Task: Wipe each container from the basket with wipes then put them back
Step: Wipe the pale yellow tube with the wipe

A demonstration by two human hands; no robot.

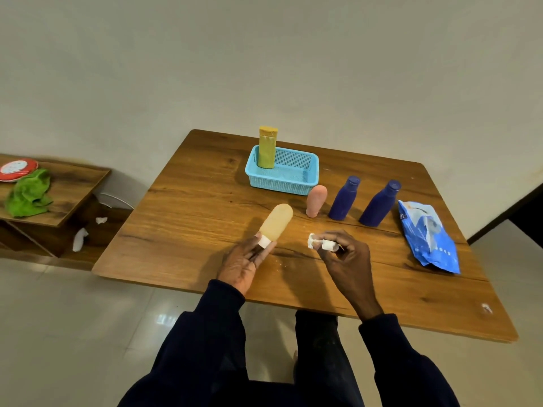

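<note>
Left hand (249,259) palm-up over the near part of the desk (191,207), fingers pinching the white cap end of a pale yellow tube (276,221). The tube's body points away from me, tilted and lifted off the wood. Right hand (345,255) just beside it, not touching, with the fingers curled round a crumpled white wipe (318,243). Scraps of the wipe stick out on the thumb side. So both my hands are occupied, each clamped on its own thing, with a small gap of bare wood between them. Further back, the light blue mesh basket (279,182) sits near the far edge of the desk. One mustard container (267,148) stands upright in its left end; the rest of the basket's floor shows through. To the right of the basket and a little nearer to me is a row standing on the desk: a pink tube (316,201) upright on its cap, then a blue bottle (343,199), then a second blue bottle (379,204), each apart from its neighbour. Right of those lies the pack of wipes (429,236), blue and white, flat and crumpled, near the right edge of the desk. Off to my left is a low wooden side shelf (76,183) with a green cloth (29,192) bunched on top beside a red-and-white disc (17,168). Two crumpled white wipes (79,239) lie lower down by the shelf.
</note>
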